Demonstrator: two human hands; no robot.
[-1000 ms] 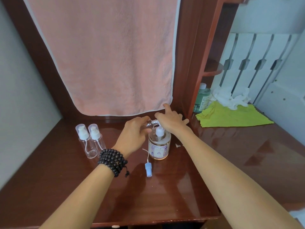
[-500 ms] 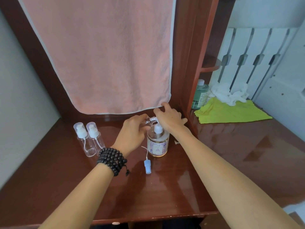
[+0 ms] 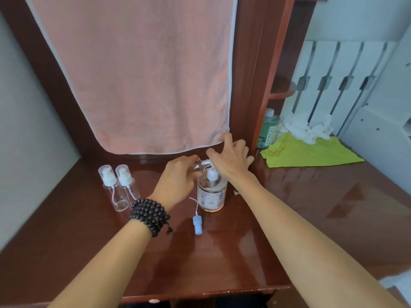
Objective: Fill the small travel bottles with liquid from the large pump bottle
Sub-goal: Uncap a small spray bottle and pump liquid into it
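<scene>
The large pump bottle (image 3: 212, 194), clear with a floral label and pale liquid, stands mid-desk. My left hand (image 3: 178, 178) holds a small clear travel bottle (image 3: 200, 165) tilted at the pump's spout. My right hand (image 3: 231, 162) rests on top of the pump head, fingers spread. Two more small travel bottles (image 3: 117, 187) with white pump caps stand upright to the left. A blue pump cap with its tube (image 3: 197, 222) lies on the desk in front of the large bottle.
A pink towel (image 3: 138, 72) hangs behind the desk. At the right stand a green bottle (image 3: 268, 130), a yellow-green cloth (image 3: 309, 152) and crumpled white tissue (image 3: 307, 127). The glossy brown desk (image 3: 222, 258) ends at a front edge near me.
Both hands stay at the pump head. My right hand's fingers have lifted and spread slightly; the view has shifted a little.
</scene>
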